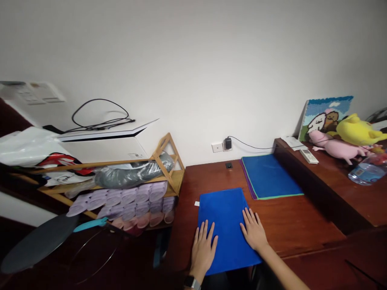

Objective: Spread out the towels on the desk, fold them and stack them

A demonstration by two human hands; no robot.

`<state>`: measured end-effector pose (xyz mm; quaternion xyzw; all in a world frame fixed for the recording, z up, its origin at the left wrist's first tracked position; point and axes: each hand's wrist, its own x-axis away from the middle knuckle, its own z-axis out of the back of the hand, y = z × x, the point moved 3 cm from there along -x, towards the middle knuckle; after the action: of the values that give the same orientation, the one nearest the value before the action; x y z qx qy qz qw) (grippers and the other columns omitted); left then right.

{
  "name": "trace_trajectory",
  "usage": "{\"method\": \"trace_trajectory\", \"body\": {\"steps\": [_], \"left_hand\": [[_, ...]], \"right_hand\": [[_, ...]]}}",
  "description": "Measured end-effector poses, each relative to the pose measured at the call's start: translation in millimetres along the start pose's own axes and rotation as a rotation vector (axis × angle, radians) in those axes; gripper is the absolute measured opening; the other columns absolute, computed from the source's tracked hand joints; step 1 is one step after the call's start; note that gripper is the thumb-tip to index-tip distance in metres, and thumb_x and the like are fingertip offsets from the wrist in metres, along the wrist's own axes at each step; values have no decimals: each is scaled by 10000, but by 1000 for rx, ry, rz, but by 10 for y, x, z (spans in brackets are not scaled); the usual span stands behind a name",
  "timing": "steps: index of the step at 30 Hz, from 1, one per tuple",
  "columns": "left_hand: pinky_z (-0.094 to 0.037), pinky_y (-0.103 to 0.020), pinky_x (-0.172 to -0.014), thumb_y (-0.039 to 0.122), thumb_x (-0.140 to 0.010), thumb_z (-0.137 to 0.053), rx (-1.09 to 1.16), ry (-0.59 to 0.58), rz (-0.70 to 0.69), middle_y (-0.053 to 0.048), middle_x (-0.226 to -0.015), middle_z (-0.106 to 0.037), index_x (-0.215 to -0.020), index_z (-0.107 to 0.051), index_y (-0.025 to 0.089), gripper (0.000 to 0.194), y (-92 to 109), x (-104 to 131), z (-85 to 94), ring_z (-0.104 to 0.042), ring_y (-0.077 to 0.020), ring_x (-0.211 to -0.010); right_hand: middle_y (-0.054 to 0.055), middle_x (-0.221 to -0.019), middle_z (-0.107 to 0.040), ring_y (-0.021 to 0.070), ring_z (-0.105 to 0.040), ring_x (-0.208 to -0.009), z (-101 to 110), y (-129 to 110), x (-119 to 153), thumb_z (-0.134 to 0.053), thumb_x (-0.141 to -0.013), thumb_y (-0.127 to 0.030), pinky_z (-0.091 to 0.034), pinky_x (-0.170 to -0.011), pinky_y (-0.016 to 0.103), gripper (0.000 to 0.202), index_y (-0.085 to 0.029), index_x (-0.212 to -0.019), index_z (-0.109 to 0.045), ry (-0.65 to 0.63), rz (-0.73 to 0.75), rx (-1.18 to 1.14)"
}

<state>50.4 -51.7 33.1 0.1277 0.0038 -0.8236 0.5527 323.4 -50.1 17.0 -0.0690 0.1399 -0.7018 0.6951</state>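
A bright blue cloth (pixel 225 225) lies flat on the brown wooden desk (pixel 211 173), its near edge reaching the desk's front. A small white tag sticks out on its left side. My left hand (pixel 203 247), with a watch at the wrist, rests palm down on the cloth's left part, fingers stretched out. On the right edge of the cloth lies my right hand (pixel 253 230), also flat with fingers apart. Neither hand grips anything. Farther back to the right is a stack of cloths (pixel 270 175), blue on top with green and purple edges showing beneath.
To the left stands a wooden rack (pixel 169 177) with several slippers (pixel 130 201) and a white box (pixel 109 147). A raised surface on the right holds a remote (pixel 308 156), plush toys (pixel 335 148) and a plastic bottle (pixel 367 172). A plugged-in black adapter (pixel 228 142) trails a cable.
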Motion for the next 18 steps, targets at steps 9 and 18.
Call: {"method": "trace_trajectory", "body": {"steps": [9,18], "left_hand": [[-329,-553,-1256,488,-1073,-395,40,-51,-23,-61,-1697,-367,-1605,-399,353,549,165,-811,-87,-347,-292,-1559],[-308,-547,-1271,498,-1079,-328,7,56,102,-111,-1656,-435,-1596,-438,233,592,-312,-673,-28,-376,-309,-1543]], "right_hand": [[67,-1717,-247,250,-215,-1600,55,-87,-452,-254,-1073,-515,-186,-1302,497,658,-206,-1652,-301,-65,12,-11],[77,-1705,-291,265,-216,-1600,80,95,-625,-237,-1076,-490,-148,-1310,500,662,-158,-1640,-331,-15,-47,24]]}}
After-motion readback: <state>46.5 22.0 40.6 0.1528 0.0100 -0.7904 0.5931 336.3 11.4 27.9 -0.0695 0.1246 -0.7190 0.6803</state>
